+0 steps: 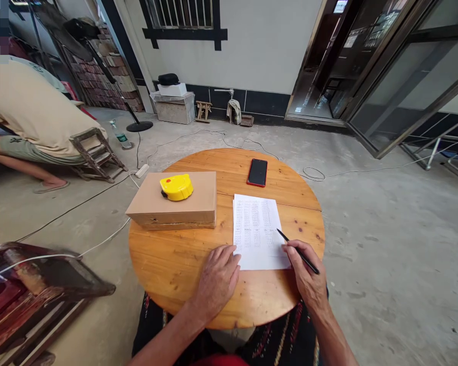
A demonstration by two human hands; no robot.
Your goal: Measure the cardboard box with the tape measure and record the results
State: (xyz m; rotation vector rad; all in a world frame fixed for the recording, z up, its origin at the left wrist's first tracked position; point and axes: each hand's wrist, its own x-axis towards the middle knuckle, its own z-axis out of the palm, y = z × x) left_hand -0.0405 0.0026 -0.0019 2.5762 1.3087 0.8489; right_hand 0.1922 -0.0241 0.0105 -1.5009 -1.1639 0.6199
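Observation:
A white sheet of paper (pixel 256 230) printed with rows of figures lies on the round wooden table (pixel 175 259). My left hand (pixel 217 279) rests flat on the table, fingers spread, its fingertips touching the sheet's lower left corner. My right hand (pixel 307 277) is closed round a black pen (pixel 297 250), whose tip points up and left over the sheet's right edge.
A cardboard box (pixel 175 209) with a yellow tape measure (pixel 176 186) on top sits at the table's left. A red-cased phone (pixel 257 172) lies at the far side. A person (pixel 30 117) bends at far left by a wooden stool (pixel 95 152). Cables cross the concrete floor. A dark wooden chair (pixel 34 300) stands near left.

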